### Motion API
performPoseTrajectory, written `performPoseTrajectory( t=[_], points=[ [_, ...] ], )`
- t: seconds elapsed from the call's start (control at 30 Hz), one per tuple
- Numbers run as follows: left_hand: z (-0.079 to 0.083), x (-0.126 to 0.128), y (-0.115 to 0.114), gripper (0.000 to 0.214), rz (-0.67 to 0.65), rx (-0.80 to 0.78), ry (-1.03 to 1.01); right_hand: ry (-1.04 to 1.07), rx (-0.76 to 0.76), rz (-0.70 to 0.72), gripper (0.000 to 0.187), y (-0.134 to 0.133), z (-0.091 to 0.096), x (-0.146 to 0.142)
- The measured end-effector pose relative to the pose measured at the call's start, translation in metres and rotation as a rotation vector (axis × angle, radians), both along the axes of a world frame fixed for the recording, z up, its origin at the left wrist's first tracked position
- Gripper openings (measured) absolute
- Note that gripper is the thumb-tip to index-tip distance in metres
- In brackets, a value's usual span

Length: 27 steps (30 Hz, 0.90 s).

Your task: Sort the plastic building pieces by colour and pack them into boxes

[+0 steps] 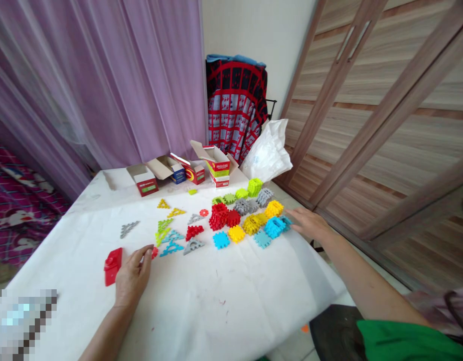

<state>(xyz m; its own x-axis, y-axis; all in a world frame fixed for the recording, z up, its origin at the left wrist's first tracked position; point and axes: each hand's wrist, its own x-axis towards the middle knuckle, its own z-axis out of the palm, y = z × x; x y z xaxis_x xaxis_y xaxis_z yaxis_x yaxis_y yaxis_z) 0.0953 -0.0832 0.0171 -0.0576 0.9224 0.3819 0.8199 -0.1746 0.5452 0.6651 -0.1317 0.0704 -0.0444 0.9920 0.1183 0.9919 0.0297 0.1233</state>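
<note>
The near red disc (155, 252), on the table (223, 321) at about two o'clock from the left hand (132, 273), looks light, stiff and tough, best pinched by its rim; whether the fingertips beside it are clamped on it I cannot tell. The blue block (274, 228), at nine o'clock from the right hand (309, 224), probably unclips if squeezed, so opposite faces suit; that hand's fingers are loosely extended.
</note>
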Motion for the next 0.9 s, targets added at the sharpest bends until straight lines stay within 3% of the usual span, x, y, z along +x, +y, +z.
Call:
performPoseTrajectory(
  t=[0.13, 0.2, 0.3, 0.5, 0.63, 0.77, 0.9],
  points=[
    [-0.006, -0.001, 0.001, 0.034, 0.003, 0.018, 0.025, 0.022, 0.318, 0.036, 0.033, -0.008, -0.013, -0.010],
    [-0.009, -0.001, 0.003, 0.032, -0.016, 0.033, 0.062, 0.069, 0.478, 0.063, 0.030, -0.010, -0.013, -0.035],
    [-0.013, -0.003, 0.005, 0.029, -0.031, 0.034, 0.092, 0.192, 0.620, 0.188, 0.029, -0.004, -0.009, -0.097],
    [-0.019, -0.005, 0.009, 0.030, -0.027, 0.040, 0.130, 0.477, 0.575, 0.501, 0.024, 0.033, -0.012, -0.242],
    [-0.020, -0.002, 0.011, 0.032, -0.049, 0.018, 0.184, 0.653, 0.623, 0.608, 0.022, 0.053, -0.024, -0.312],
    [-0.013, 0.003, 0.016, 0.037, -0.054, -0.031, 0.262, 0.734, 0.646, 0.626, 0.022, 0.052, -0.045, -0.342],
    [0.006, 0.015, 0.028, 0.042, -0.071, -0.093, 0.354, 0.760, 0.651, 0.644, 0.022, 0.046, -0.057, -0.339]
  ],
)
